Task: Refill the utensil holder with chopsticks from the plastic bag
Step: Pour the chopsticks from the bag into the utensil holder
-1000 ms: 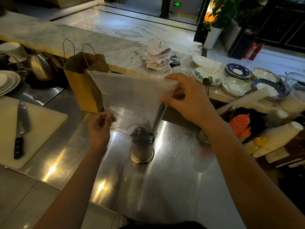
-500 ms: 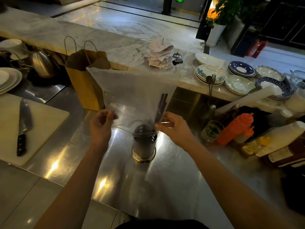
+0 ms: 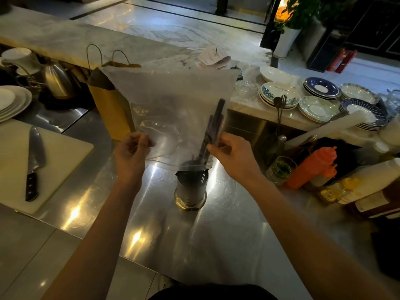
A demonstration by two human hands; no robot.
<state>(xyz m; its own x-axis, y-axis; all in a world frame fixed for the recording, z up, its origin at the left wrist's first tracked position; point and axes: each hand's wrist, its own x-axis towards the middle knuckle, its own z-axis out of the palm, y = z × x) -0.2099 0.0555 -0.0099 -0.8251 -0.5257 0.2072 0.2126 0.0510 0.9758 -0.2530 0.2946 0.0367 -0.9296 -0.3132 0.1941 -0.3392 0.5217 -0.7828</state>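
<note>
A clear plastic bag point(image 3: 168, 100) is held upside down, its mouth over the round metal utensil holder point(image 3: 191, 189) on the steel counter. Dark chopsticks point(image 3: 213, 128) stand along the bag's right side, their lower ends at the holder's rim. My left hand point(image 3: 129, 154) pinches the bag's lower left edge. My right hand point(image 3: 232, 154) pinches the lower right edge, right beside the chopsticks. The holder's inside is dark and hidden by the bag.
A brown paper bag point(image 3: 108, 105) stands behind the plastic bag. A knife point(image 3: 33, 163) lies on a white cutting board point(image 3: 13, 152) at left. Sauce bottles point(image 3: 311, 167) and a glass jar point(image 3: 280, 169) crowd the right side. Stacked plates point(image 3: 320, 107) sit on the marble ledge.
My right hand came down from the bag's upper right corner to its lower right edge. The chopsticks now stand steeper along the bag's right side. My left hand kept its grip.
</note>
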